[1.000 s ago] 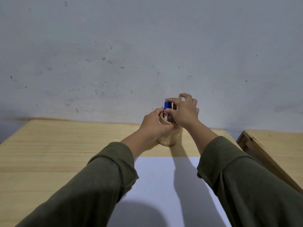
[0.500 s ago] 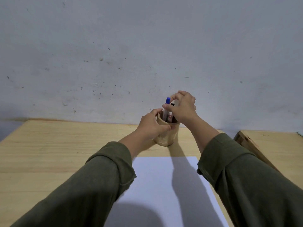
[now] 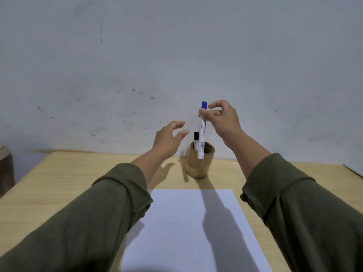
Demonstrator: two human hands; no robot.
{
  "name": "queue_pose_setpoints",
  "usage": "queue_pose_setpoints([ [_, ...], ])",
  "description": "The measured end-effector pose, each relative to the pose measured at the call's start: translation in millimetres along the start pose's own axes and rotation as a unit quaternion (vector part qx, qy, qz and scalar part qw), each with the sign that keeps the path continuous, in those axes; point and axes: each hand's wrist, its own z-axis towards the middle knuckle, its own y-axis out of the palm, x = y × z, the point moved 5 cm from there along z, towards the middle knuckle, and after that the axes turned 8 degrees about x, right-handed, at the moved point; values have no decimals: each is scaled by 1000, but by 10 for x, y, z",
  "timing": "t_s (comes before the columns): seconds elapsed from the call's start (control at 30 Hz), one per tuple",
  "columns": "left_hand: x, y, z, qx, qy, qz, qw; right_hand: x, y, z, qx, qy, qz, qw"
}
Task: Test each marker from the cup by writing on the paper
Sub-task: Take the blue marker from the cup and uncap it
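Right hand: the right hand (image 3: 222,118) pinches the blue-capped marker (image 3: 202,132) near its cap end between thumb and fingertips, the other fingers curled loosely.
Left hand: the left hand (image 3: 169,140) holds nothing, fingers spread and relaxed, hovering just left of the cup (image 3: 199,163) and not touching it.
Marker axis: close to upright, cap on top; its lower end hangs level with the cup's rim and looks clear of it, though the overlap leaves that uncertain.
Cup: stands on the table (image 3: 59,183) at the far edge of the paper, below and between the hands; a black-capped marker (image 3: 196,139) pokes up from it.
Paper: the paper (image 3: 188,228) lies flat on the near side of the cup, blank where visible.
Key relation: the cap points up beside the free left hand, the nearer one for uncapping, I judge.
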Motion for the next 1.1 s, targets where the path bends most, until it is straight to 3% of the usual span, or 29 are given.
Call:
queue_pose_setpoints([
  [0.17,253,-394,-143,1,40,-12,999,-28,127,-449,-91,12,5,996],
  [0.47,432,-740,-716,-128,55,-32,990,-55,266,-1115,-160,6,-13,987],
  [0.63,414,-925,-914,-99,42,-13,994,-141,342,-1370,-180,29,31,983],
  [0.77,398,-1098,-1037,-65,43,-14,997,-213,409,-1571,-207,30,1,978],
  [1.0,232,-1421,-1105,11,-23,-55,998,-285,443,-1797,-324,55,19,944],
  [1.1,187,-1452,-1130,13,-46,-75,996,-292,472,-1805,-337,56,56,938],
])
